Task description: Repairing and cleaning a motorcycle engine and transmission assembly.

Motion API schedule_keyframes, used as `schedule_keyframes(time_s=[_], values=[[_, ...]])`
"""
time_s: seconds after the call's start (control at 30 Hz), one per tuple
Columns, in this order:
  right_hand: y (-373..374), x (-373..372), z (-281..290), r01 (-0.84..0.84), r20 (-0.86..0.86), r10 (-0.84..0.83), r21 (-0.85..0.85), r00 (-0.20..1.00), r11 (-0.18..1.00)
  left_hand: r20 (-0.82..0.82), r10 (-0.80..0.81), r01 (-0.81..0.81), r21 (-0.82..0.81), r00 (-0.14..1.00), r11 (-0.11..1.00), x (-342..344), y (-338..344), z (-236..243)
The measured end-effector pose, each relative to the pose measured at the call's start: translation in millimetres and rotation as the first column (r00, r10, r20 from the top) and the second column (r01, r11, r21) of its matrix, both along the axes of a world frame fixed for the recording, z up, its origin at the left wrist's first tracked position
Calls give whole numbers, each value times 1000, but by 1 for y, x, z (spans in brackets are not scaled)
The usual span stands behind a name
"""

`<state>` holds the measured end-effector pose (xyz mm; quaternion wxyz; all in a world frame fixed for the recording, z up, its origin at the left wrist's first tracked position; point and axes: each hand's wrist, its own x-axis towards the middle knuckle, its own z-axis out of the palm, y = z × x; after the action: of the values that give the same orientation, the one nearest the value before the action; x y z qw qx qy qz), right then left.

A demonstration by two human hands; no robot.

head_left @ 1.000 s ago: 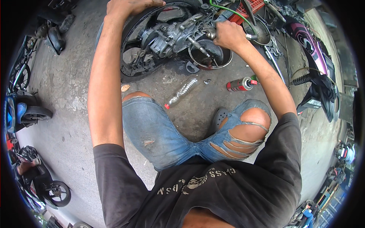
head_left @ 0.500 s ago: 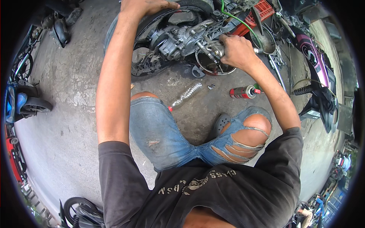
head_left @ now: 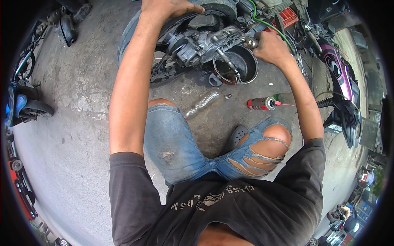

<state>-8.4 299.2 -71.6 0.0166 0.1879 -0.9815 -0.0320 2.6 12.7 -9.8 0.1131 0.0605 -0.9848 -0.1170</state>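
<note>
My left hand [head_left: 170,7] lies on the top of a black tire [head_left: 127,39], partly cut off by the upper edge, one digit stretched to the right. A grimy silver scooter engine [head_left: 191,51] lies against this wheel. My right hand [head_left: 273,47] is closed around a silver, round-bodied metal tool [head_left: 251,42] just right of the engine; its exact kind is hard to make out. Below it sits a round metal pan [head_left: 255,74] with a dark inside. A metal lever [head_left: 229,62] sticks out from the engine over the pan.
A red spray can [head_left: 261,103] and a crumpled clear plastic bottle [head_left: 202,104] lie on the concrete before my knees. A green hose [head_left: 266,22] runs past a red crate [head_left: 287,17]. Purple scooter bodywork [head_left: 334,61] stands at right, a blue motorcycle [head_left: 24,106] at left.
My right hand has moved up and right with the tool, uncovering more of the pan. My left hand stays on the tire. The view has shifted slightly.
</note>
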Motion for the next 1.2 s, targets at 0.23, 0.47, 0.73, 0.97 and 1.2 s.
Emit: schedule_keyframes(time_s=[0.23, 0.47, 0.73, 0.97, 1.2], values=[[1, -7, -2, -70, -65, 68, -37, 996, 997, -54, -32, 33, 27, 998, 999, 11, 1, 5], [32, -65, 11, 49, 30, -46, -116, 998, 992, -33, -42, 43, 35, 999, 998, 12, 2, 9], [34, -86, 5, 51, -8, -52, -90, 999, 995, -28, -32, 32, 29, 999, 999, 8, -6, 6], [15, -72, 29, -17, 21, 20, -134, 1000, 991, 12, -18, 17, 31, 1000, 999, 12, -5, 11], [11, -58, 41, -159, 57, 186, -310, 981, 937, -124, -64, 69, 36, 990, 997, 8, -2, -1]])
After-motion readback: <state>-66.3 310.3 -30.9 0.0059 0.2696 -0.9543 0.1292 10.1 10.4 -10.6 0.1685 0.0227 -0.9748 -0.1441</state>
